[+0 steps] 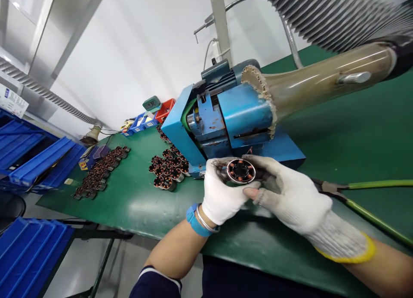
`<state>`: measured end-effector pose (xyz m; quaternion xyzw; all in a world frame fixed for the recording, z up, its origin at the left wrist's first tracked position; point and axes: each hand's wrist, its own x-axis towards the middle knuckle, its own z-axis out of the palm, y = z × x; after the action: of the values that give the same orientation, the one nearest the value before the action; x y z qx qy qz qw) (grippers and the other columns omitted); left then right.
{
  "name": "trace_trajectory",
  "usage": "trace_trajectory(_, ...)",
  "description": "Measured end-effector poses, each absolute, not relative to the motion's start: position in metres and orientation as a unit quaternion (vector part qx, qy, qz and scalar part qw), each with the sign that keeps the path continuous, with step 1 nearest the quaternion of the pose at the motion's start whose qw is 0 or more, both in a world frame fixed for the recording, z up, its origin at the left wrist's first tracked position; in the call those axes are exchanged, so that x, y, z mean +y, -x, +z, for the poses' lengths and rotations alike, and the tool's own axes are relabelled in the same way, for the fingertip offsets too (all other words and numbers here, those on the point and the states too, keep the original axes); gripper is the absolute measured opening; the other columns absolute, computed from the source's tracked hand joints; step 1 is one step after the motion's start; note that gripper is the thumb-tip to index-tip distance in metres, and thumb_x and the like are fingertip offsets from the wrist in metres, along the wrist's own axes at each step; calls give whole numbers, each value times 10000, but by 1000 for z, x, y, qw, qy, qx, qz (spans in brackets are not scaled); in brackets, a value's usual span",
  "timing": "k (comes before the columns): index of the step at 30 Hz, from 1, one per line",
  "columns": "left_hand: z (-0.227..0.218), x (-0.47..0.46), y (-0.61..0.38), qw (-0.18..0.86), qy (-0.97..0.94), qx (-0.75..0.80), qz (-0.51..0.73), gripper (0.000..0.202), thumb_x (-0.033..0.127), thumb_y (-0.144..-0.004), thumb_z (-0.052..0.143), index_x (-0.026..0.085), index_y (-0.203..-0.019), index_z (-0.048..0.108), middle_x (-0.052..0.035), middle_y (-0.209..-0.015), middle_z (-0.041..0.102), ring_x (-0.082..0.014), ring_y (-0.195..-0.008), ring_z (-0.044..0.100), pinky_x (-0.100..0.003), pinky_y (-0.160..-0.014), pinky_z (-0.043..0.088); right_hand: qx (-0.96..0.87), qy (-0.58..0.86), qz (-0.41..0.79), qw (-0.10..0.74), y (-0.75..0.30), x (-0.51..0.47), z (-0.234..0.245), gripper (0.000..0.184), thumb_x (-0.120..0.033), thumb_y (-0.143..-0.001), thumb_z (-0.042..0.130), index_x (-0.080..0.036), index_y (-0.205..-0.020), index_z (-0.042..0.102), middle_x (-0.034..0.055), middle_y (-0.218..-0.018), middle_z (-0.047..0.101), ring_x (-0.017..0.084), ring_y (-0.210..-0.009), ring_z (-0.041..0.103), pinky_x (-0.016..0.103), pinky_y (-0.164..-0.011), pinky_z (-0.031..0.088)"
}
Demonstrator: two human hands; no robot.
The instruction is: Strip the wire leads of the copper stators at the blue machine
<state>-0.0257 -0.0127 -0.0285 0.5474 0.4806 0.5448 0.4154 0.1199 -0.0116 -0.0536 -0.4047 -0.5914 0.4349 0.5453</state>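
Note:
Between my two gloved hands sits a motor stator (pixel 241 171), a round metal ring with copper windings inside, its open face turned up toward me. My left hand (pixel 221 194), in a white glove with a blue band at the wrist, wraps round its left side. On the other side, my right hand (pixel 284 190) grips it, in a knitted glove with a yellow cuff and a bare thumb tip. Some fingers of both hands are hidden behind the stator. Just beyond the hands stands a blue belt machine (pixel 209 121) with a motor on it.
Several stators (pixel 167 171) stand left of the machine, and a larger group (pixel 100 173) lies farther left. Green-handled pliers (pixel 332 188) rest at the right. A brown duct (pixel 316 80) runs from the machine. Blue bins (pixel 45 160) line the left; a red bin (pixel 165 110) is behind.

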Motion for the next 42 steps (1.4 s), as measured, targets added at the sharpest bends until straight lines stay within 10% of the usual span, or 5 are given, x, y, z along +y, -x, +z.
trace_trajectory(9, -26, -16, 26, 398, -638, 449, 482, 519, 276, -755, 840, 221, -1227, 630, -103, -1273, 732, -287, -1174, 721, -461, -1084, 581, -551, 433, 419, 577, -123, -7, -43, 412, -581, -770, 817, -269, -1037, 784, 88, -1078, 775, 333, -1022, 753, 486, -933, 648)
trace_trajectory(15, -21, -19, 22, 380, -665, 449, 460, 516, 244, -696, 880, 208, -1148, 634, -101, -1205, 753, -286, -1115, 742, -464, -1034, 599, -424, 461, 489, 607, -134, 0, -28, 365, -591, -670, 889, -269, -689, 718, 48, -715, 728, 237, -657, 689, 379, -658, 636)
trace_trajectory(27, -19, 5, 1, 451, -525, 477, 542, 653, 301, -566, 985, 189, -1126, 669, -99, -1108, 805, -266, -1007, 783, -436, -987, 625, -477, 437, 474, 598, -122, 7, -40, 475, -475, -727, 838, -249, -1134, 741, 105, -1133, 797, 340, -1083, 767, 478, -1022, 630)
trace_trajectory(42, 10, 18, -13, 388, -504, 519, 571, 406, 282, -600, 912, 189, -932, 698, -2, -792, 742, -184, -826, 711, -331, -865, 595, -543, 436, 424, 578, -128, 25, -9, 278, -400, -848, 709, -203, -1009, 819, 67, -973, 820, 299, -921, 773, 362, -803, 631)
